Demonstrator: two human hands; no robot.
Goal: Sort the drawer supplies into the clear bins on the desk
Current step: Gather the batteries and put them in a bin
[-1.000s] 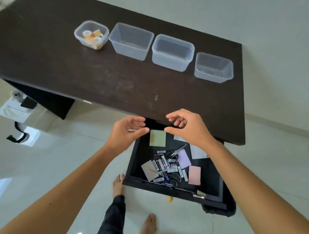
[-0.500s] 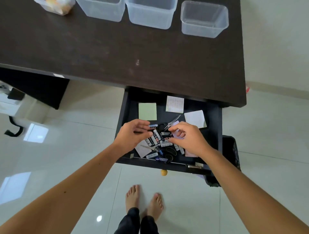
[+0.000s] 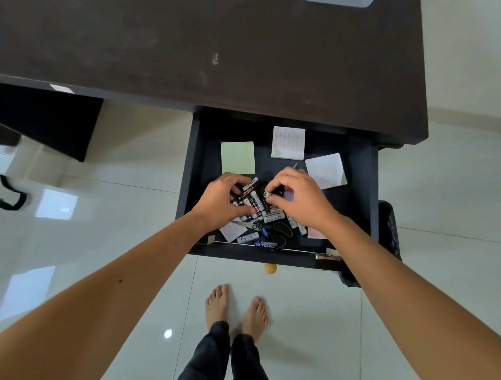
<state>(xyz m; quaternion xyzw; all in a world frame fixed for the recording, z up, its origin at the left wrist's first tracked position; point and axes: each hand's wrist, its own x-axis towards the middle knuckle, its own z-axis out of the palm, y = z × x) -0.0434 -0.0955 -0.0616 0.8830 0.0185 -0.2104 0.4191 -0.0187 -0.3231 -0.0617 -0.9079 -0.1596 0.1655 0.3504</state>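
Observation:
The black drawer [image 3: 189, 173] stands pulled out under the dark desk [image 3: 189, 48]. In its middle lies a heap of batteries [image 3: 257, 203], with black-handled scissors [image 3: 282, 233] at the front. My left hand [image 3: 222, 200] rests on the heap's left side, fingers curled over several batteries. My right hand [image 3: 301, 198] pinches one battery [image 3: 267, 194] between thumb and forefinger. Sticky-note pads lie around: a green pad [image 3: 238, 157], a patterned pad [image 3: 288, 143] and a white pad [image 3: 325, 170]. Only a sliver of one clear bin [image 3: 339, 2] shows at the top edge.
A dark bin [image 3: 390, 230] stands on the floor right of the drawer. My bare feet [image 3: 235, 306] stand on glossy white tiles below the drawer front and its round yellow knob [image 3: 270, 268]. A black cable [image 3: 10, 198] lies at far left.
The view has tilted down, so the bins have left the frame. Both hands dropped from above the drawer into the battery heap, and the right hand closed on one battery.

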